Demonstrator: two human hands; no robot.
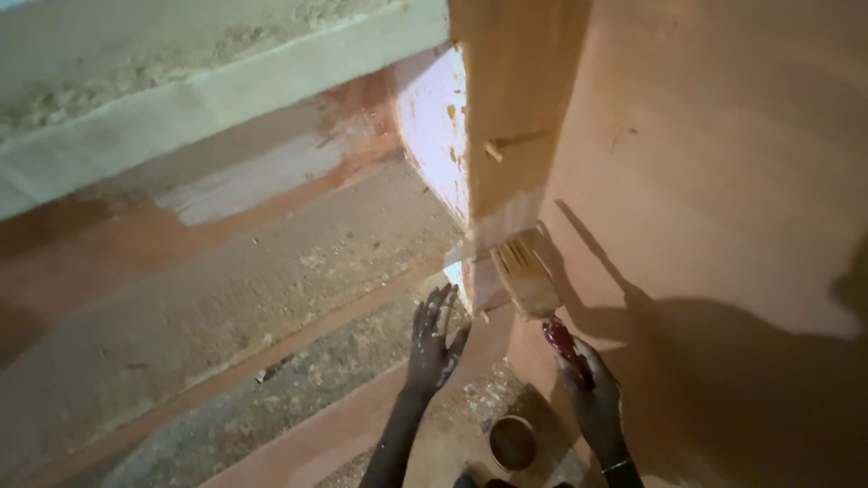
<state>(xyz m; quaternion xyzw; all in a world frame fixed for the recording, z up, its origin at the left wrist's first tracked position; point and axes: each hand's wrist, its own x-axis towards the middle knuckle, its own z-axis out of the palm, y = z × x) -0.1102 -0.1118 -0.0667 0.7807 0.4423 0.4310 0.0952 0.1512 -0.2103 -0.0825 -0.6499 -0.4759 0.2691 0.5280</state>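
Orange-painted wall (723, 181) meets rough steps (226, 298); right hand (592, 389) holds brush (529, 276).

i see the wall (723, 181) filling the right half of the frame, its corner edge running down the centre. the paintbrush (529, 280) lies against that corner at lower centre, held from below by my right hand (592, 393). my left hand (434, 339) rests just left of the corner. the steps (199, 298) span the left side. a small bowl (513, 442) sits at the bottom, between my arms.
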